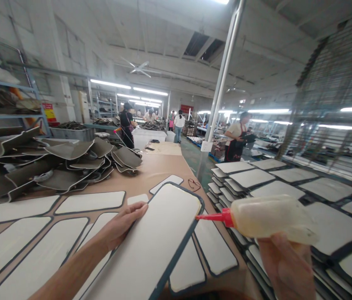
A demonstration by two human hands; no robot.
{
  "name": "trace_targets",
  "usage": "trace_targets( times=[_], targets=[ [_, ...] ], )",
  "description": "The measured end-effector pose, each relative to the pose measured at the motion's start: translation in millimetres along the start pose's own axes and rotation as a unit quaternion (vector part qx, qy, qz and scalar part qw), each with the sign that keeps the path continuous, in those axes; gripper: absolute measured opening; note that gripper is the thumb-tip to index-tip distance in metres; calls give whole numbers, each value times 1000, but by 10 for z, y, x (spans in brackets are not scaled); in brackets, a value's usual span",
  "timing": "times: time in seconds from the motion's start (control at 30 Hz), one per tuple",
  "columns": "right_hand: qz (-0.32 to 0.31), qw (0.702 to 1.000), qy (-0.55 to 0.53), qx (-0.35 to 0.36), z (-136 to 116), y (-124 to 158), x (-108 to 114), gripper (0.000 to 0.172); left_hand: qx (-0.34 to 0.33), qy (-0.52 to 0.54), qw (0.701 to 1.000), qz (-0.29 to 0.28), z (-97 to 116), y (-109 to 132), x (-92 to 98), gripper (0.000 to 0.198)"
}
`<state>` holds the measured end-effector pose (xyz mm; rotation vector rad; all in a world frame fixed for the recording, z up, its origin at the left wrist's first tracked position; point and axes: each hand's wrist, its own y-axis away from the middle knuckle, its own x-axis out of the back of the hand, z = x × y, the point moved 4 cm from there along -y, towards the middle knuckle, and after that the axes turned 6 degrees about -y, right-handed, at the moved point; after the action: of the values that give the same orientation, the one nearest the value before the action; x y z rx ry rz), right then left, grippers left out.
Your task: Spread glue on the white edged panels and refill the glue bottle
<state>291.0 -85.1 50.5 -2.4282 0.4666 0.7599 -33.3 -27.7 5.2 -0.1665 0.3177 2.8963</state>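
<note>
My left hand (pixel 122 225) grips the left edge of a long white panel with a dark grey border (pixel 151 246) and holds it tilted above the table. My right hand (pixel 288 266) is closed around a translucent squeeze bottle (pixel 269 218) of yellowish liquid. The bottle's red nozzle (pixel 210 216) touches the panel's right edge near its far corner. Only part of my right hand shows at the frame's bottom.
Several similar white panels (pixel 91 202) lie flat on the brown table (pixel 157 166). A heap of grey moulded mats (pixel 60 166) sits at the far left. Stacks of white panels (pixel 275 189) fill racks on the right. Other people (pixel 235 141) stand farther back, beside a white pillar (pixel 222 79).
</note>
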Motion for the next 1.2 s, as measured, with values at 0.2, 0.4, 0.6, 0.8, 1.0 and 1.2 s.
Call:
trace_targets(
  times=[0.2,0.4,0.6,0.8,1.0,1.2],
  targets=[
    [-7,1000,-23,1,7,-7,-11,59,-4,20,1000,3,11,-85,-88,34],
    [7,1000,-18,19,29,-50,36,66,-10,28,1000,1,35,-203,-157,36],
    [14,1000,-14,7,83,-73,78,66,-10,29,999,13,14,-384,-179,36],
    [32,999,-3,-6,98,-98,165,64,-7,32,999,6,8,-577,-239,35],
    [23,999,-8,-33,105,-85,322,61,7,39,999,2,60,-719,-386,29],
    [23,999,-18,-16,9,-72,417,57,10,33,999,-12,90,-862,-583,22]
  ],
)
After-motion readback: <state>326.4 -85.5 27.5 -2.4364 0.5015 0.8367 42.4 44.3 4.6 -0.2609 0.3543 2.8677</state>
